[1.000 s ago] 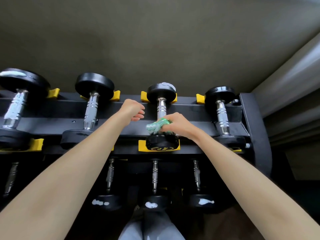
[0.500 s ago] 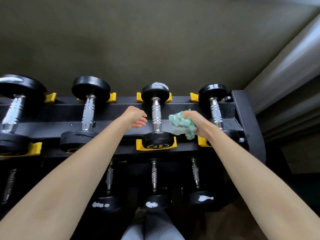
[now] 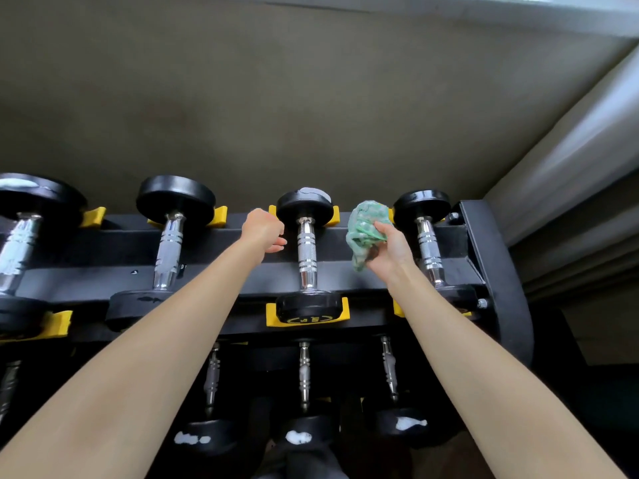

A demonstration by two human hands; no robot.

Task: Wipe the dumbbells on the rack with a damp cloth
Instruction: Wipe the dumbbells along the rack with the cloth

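A black rack [image 3: 491, 257] with yellow cradles holds several black dumbbells with chrome handles on its top tier. My right hand [image 3: 390, 250] grips a crumpled green cloth [image 3: 364, 233], raised between the small middle dumbbell [image 3: 307, 250] and the rightmost dumbbell [image 3: 427, 250], touching neither. My left hand [image 3: 263, 231] hovers just left of the middle dumbbell's handle, fingers loosely curled and holding nothing. A larger dumbbell [image 3: 167, 250] lies further left.
A lower tier carries three smaller dumbbells [image 3: 304, 375] with white smudges on their near ends. The biggest dumbbell [image 3: 17, 250] sits at the far left. A beige wall rises behind the rack and grey curtains [image 3: 570, 167] hang at the right.
My right hand lifted the cloth off the middle dumbbell's near head, moving right and then up toward the rack's rear rail. My left hand stayed beside the handle.
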